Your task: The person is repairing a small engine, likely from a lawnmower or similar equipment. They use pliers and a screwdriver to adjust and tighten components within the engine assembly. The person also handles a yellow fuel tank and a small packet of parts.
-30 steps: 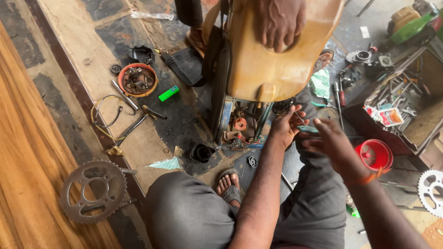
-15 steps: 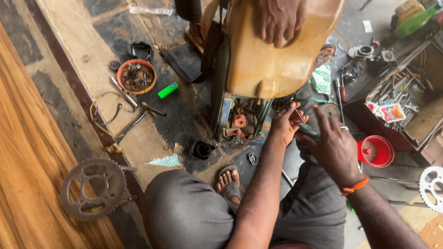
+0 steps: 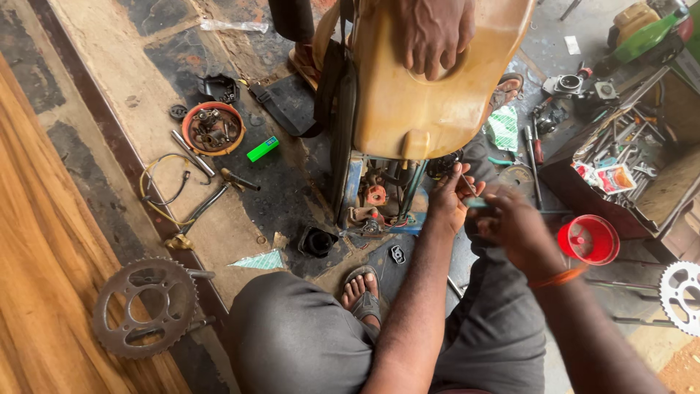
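I sit low on an oily floor in front of a yellow tank (image 3: 430, 102) mounted on a small machine (image 3: 375, 201). My left hand (image 3: 450, 197) is up against the machine's right side, under the tank, pinching a thin metal piece (image 3: 467, 181). Close beside it, my right hand (image 3: 514, 226) grips a slim tool with a pale blue handle (image 3: 477, 203), its tip hidden between the two hands. Another person's hand (image 3: 434, 33) rests on top of the tank.
An orange bowl of small parts (image 3: 213, 130), a green lighter (image 3: 262, 149), wires and wrenches lie to the left. A black cup (image 3: 317, 241) sits near my sandalled foot (image 3: 362, 292). A red funnel (image 3: 589, 239), a tool box (image 3: 620, 160) and sprockets (image 3: 144, 305) (image 3: 682, 292) surround me.
Both my hands have drawn together at the machine's right side. The right hand closed in toward the left with the blue-handled tool. The other person's hand stays on the tank.
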